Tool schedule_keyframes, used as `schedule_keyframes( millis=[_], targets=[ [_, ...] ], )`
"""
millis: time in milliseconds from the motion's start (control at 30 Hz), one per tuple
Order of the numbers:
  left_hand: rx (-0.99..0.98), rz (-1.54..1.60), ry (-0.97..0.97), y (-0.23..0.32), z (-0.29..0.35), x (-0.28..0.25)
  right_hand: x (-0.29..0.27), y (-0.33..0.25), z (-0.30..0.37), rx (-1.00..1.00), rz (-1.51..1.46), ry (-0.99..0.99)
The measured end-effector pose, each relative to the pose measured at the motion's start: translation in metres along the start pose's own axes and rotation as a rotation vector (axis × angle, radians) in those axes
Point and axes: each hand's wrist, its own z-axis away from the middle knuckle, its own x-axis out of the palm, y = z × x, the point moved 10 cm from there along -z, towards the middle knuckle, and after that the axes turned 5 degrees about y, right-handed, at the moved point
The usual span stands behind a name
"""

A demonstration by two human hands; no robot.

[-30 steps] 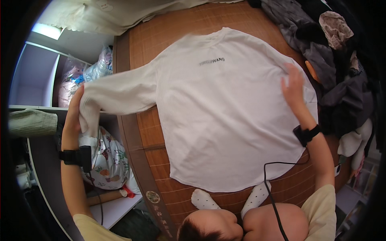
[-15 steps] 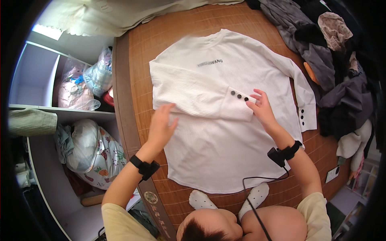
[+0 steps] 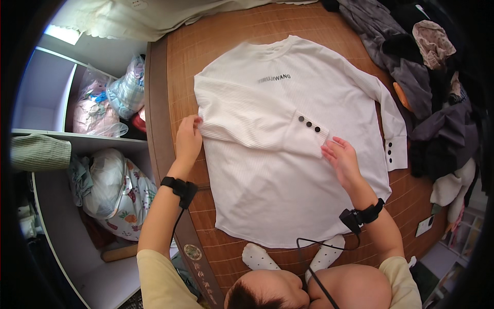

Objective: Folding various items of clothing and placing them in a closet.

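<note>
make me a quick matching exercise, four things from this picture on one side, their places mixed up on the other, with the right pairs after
Things
1. white ribbed long-sleeved shirt
2. person's bare left hand
3. person's bare right hand
4. white dark-dotted socks

Places
A. at the white cuff of the sleeve folded across the front
B. lying spread on the brown slatted mat
C. by the shirt's curved lower hem
D. at the shirt's left edge

Pairs: 1-B; 2-D; 3-A; 4-C

We're getting soft, fairly bright light, white patch glaring at ten o'clock. We're seeing faint fold shadows on white shirt, print looking smeared near twelve, dark clothes losing detail toward three, shelf edges bending at eight.
</note>
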Motion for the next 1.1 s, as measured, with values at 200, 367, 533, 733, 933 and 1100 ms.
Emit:
schedule_keyframes(
  millis=[200, 367, 533, 733, 933, 1100],
  targets=[
    [-0.249, 0.268, -0.086, -0.030, -0.005, 0.015, 0.017, -0.010, 0.014, 0.107, 0.157, -0.151],
    [-0.055, 0.011, 0.107, -0.005, 0.011, -0.015, 0.010, -0.007, 0.010, 0.032, 0.030, -0.056],
    [0.110, 0.508, -0.140, 0.120, 0.057, -0.029, 0.015, -0.002, 0.011, 0.097, -0.058, -0.052],
    [0.269, 2.096, -0.614, 0.292, 0.085, -0.103, 0.030, -0.046, 0.008, -0.399, 0.411, -0.021],
    [0.266, 2.289, -0.541, 0.315, 0.088, -0.127, 0.032, -0.027, 0.005, -0.303, 0.204, -0.040],
    [0.257, 2.358, -0.547, 0.321, 0.087, -0.129, 0.019, -0.013, 0.004, -0.122, 0.176, 0.014]
  ],
)
